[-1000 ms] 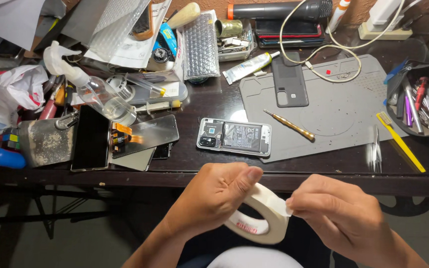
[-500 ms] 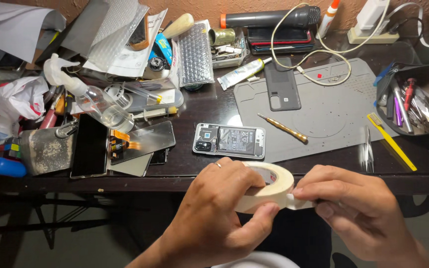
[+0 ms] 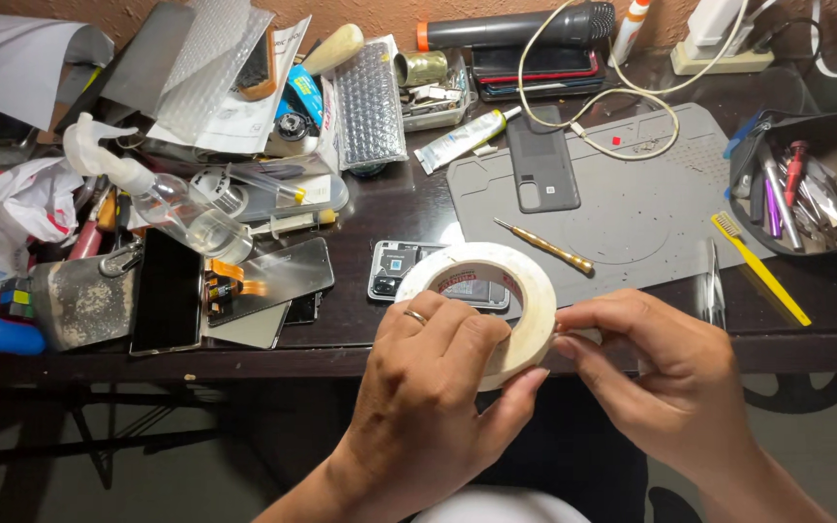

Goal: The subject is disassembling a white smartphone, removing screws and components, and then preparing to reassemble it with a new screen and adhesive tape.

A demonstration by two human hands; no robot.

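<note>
You're working in front of a dark desk point(image 3: 399, 208) with a grey mat point(image 3: 632, 208) on it, and an opened phone point(image 3: 389, 271) lies flat just behind the tape roll. Your left hand point(image 3: 428, 387) is wrapped snug around that cream tape roll point(image 3: 506, 300), held up over the near desk edge. Your right hand point(image 3: 666, 378) has thumb and fingertips pinched together at the roll's right edge, on the loose tape end I think, but it's too small to be sure.

Both hands raised in front of the torso, close together. Left hand point(image 3: 428, 387) back to camera, fingers curled in a wrap grip, ring on one finger, thumb extended right. Right hand point(image 3: 661, 378) back up, thumb and forefinger pinched toward the left hand's fingertips. Forearms bare.
</note>
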